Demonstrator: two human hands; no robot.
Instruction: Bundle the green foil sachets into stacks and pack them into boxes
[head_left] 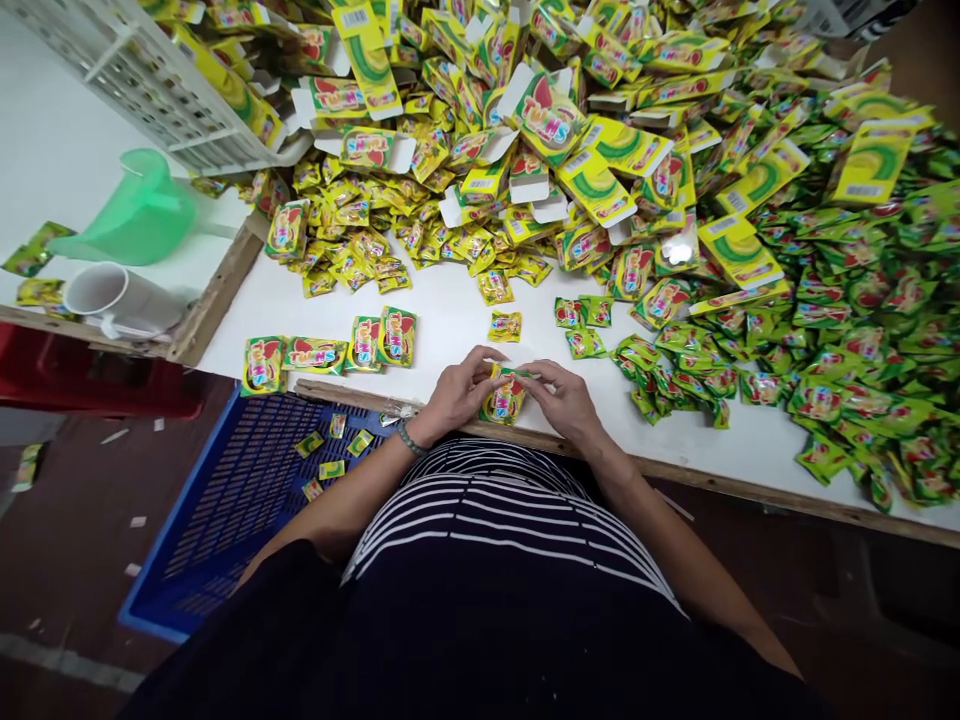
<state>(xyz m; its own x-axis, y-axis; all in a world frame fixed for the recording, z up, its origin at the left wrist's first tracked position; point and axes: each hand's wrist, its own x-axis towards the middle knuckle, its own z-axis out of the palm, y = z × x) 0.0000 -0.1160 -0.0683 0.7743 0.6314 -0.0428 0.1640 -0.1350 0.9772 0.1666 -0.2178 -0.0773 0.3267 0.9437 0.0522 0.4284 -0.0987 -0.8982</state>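
Observation:
Close to the table's front edge, a small yellow and green candy box point(502, 398) is held between both hands. My left hand point(463, 388) grips its left side and top, fingers closed. On the other side, my right hand point(561, 396) pinches the box's upper right corner. Just beyond the hands lies one yellow candy packet point(505, 326), with another yellow packet point(495, 287) behind it. A few green candy packets point(585, 325) lie to the right. Left of my hands, several closed candy boxes point(316, 354) rest in a row along the edge.
Open boxes point(551, 115) heap across the back over yellow packets; green packets point(840, 390) pile at right. A white basket point(210, 110), green scoop point(135, 215) and white mug point(124, 300) stand left. A blue crate point(217, 500) with several small boxes sits below the edge.

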